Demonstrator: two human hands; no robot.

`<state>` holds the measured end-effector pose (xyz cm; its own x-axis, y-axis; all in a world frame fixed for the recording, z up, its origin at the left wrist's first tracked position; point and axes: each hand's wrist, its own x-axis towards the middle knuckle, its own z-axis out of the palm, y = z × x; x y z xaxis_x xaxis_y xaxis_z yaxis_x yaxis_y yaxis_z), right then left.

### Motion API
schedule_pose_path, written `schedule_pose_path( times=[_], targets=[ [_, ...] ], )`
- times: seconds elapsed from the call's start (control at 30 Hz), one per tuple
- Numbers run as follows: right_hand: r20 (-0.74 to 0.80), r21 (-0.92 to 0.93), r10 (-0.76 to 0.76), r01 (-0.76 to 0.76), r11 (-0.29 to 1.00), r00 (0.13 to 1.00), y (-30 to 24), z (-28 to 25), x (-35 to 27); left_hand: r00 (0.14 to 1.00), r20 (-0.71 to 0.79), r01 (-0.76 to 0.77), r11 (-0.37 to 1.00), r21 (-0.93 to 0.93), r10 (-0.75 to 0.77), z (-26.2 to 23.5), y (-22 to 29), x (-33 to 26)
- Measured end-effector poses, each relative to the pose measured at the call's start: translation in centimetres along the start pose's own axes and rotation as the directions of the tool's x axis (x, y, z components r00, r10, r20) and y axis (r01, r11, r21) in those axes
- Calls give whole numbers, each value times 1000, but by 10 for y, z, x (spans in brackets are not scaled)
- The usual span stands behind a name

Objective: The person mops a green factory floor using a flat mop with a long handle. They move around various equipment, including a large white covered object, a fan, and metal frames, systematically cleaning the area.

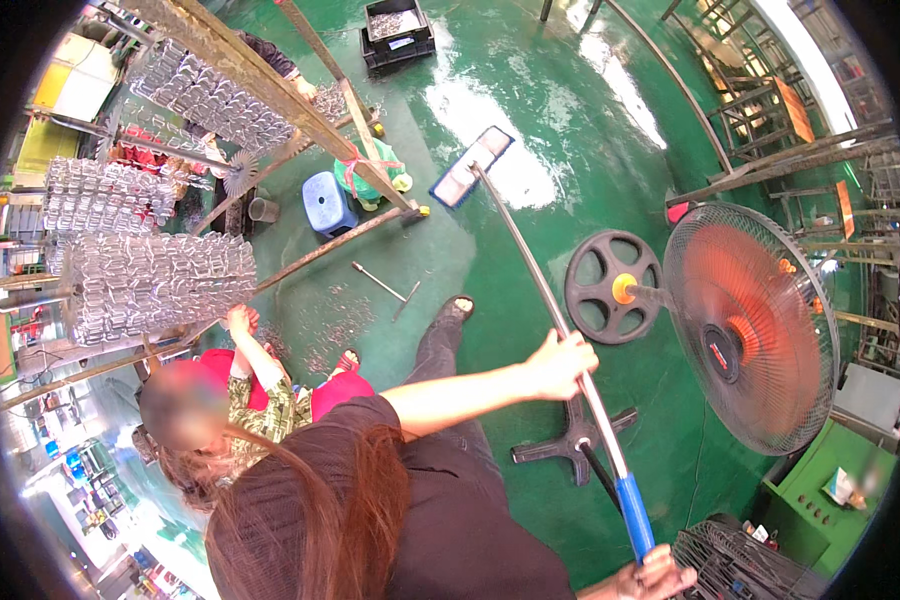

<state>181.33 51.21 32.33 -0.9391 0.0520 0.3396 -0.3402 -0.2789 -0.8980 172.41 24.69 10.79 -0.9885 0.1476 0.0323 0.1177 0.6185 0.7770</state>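
Observation:
I hold a flat mop (522, 245) with both hands; its metal pole runs diagonally up to a blue-edged rectangular pad (475, 165) lying flat on the green floor. Midway along the pole, my left hand (562, 366) is closed around the bare metal. Lower down, my right hand (654, 576) grips the pole's end by the blue handle (634, 518). Close to the right of the pole stands a large floor fan (745, 330) with a wire cage and orange blades. A black round base with cut-outs (613, 287) sits beside the pole.
At left, a seated co-worker (270, 395) reaches toward racks of shiny metal parts (165, 285). Small bits litter the floor near a T-shaped tool (380, 281). A blue stool (327, 203), black crates (397, 35) and a green cabinet (830, 500) stand around; a cross-shaped base (575, 440) lies below the pole.

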Motion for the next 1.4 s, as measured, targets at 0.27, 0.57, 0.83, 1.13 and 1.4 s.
schedule_pose_path(
  times=[0.27, 0.57, 0.83, 1.13, 1.4],
  targets=[
    [135, -35, 130, -126, 991, 982, 187, 120, 30, 954, -123, 297, 925, 238, -274, -102, -178, 36],
    [232, -104, 228, -209, 972, 946, 218, 180, 51, 884, -275, 440, 872, 216, -378, -124, -236, 42],
    [407, -240, 31, 75, 968, 913, 71, 48, 28, 926, -266, 286, 958, 34, -268, -19, -73, -4],
    [685, -203, -32, 233, 951, 728, -97, -58, -6, 997, -68, 51, 997, 64, -47, 67, 46, -44],
    [613, -241, -12, 201, 949, 790, -155, -94, -2, 966, -235, 75, 988, -138, -106, 93, 98, -109]
  ],
)
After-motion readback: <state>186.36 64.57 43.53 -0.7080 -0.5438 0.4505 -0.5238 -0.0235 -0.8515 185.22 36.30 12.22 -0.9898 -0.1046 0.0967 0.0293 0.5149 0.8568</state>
